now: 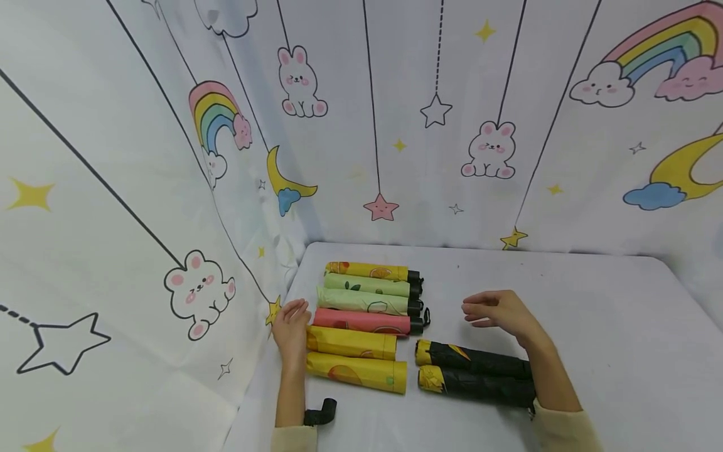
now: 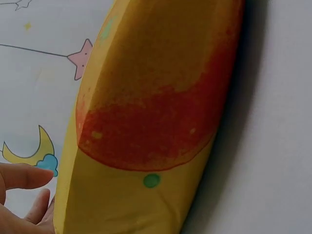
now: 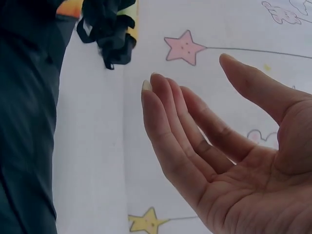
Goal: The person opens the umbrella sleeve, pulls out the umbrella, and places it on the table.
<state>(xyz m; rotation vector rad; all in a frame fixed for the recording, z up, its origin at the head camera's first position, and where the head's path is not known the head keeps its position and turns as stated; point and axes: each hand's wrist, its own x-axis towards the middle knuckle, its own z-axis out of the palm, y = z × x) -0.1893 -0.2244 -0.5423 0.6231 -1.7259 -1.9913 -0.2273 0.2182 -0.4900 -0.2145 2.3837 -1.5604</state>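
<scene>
My left hand point(image 1: 292, 329) is beside the left ends of a column of folded umbrellas, fingers loosely bent and holding nothing. Closest to it are a red umbrella point(image 1: 361, 321), a plain-ended yellow umbrella point(image 1: 353, 343) and a yellow umbrella with a fruit print point(image 1: 367, 373); the left wrist view shows that print close up. Whether the hand touches any of them I cannot tell. My right hand point(image 1: 505, 314) hovers with relaxed, empty fingers above two black umbrellas with yellow ends point(image 1: 486, 361), the forearm partly covering their right ends.
Behind the red umbrella lie a light green umbrella point(image 1: 350, 300), a leaf-printed green umbrella point(image 1: 367, 285) and an orange-printed yellow umbrella point(image 1: 367, 270), their black handles pointing right. A white cloth covers the table point(image 1: 610, 326). Printed curtains point(image 1: 350, 157) stand behind and at the left.
</scene>
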